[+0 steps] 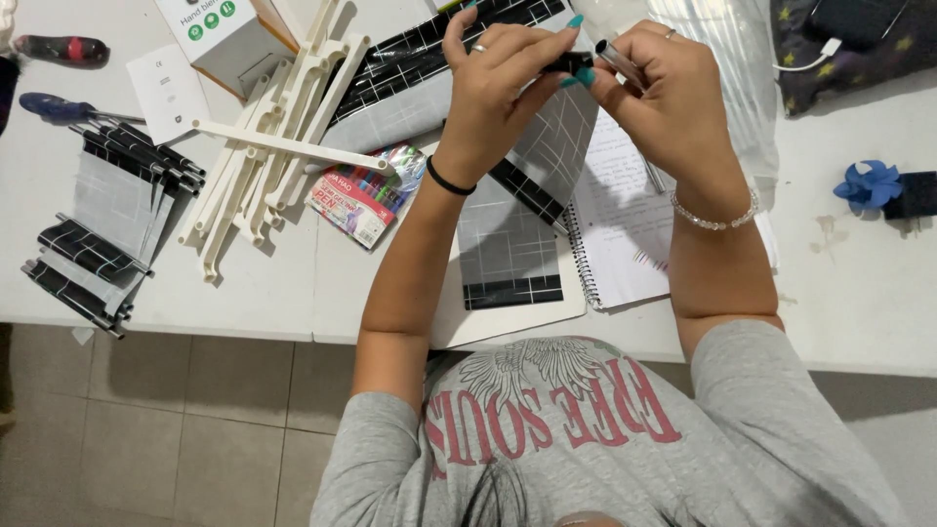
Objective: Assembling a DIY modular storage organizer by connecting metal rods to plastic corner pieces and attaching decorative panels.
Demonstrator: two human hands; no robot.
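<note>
My left hand (493, 83) and my right hand (664, 93) meet above the white table (254, 293). Between their fingertips is a slim pen (615, 60) with a silver barrel and a black end piece (568, 63). The right hand grips the barrel; the left pinches the black end. Below them lies a grey sheet with white grid lines and black bands (512, 244), resting on a white board. An open spiral notebook (625, 224) lies to its right.
A pile of white plastic slats (264, 146) and a pack of coloured pens (366, 195) lie left of centre. Rolled grey-and-black sheets (98, 234) sit near the left edge. A white box (220, 34), a blue-handled tool (49, 105) and a blue flower (867, 183) are also on the table.
</note>
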